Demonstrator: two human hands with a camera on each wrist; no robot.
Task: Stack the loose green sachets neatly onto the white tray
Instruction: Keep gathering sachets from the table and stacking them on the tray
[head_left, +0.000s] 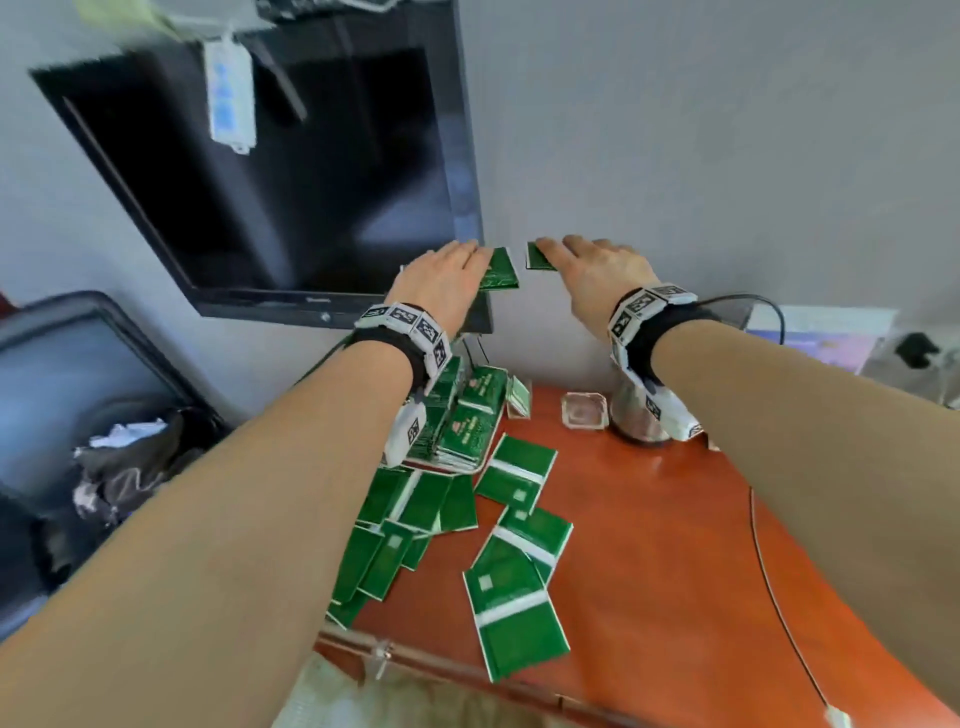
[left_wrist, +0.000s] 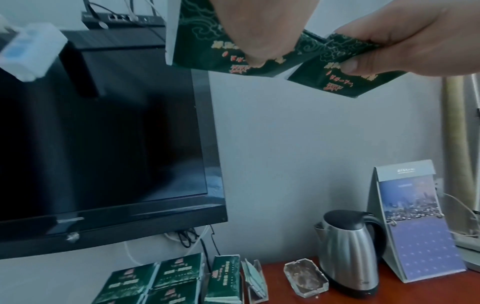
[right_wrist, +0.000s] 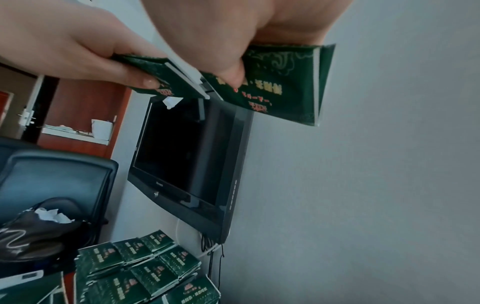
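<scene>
Gold and red print on green sachets (left_wrist: 335, 67), illegible.

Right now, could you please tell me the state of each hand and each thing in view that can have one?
left hand: raised, pinching green sachets.
right hand: raised, pinching green sachets.
held sachets: in the air, apart from the table.
stacked sachets: piled in neat stacks.
loose sachets: scattered flat on the table.
television: screen dark.
kettle: upright, lid closed.
</scene>
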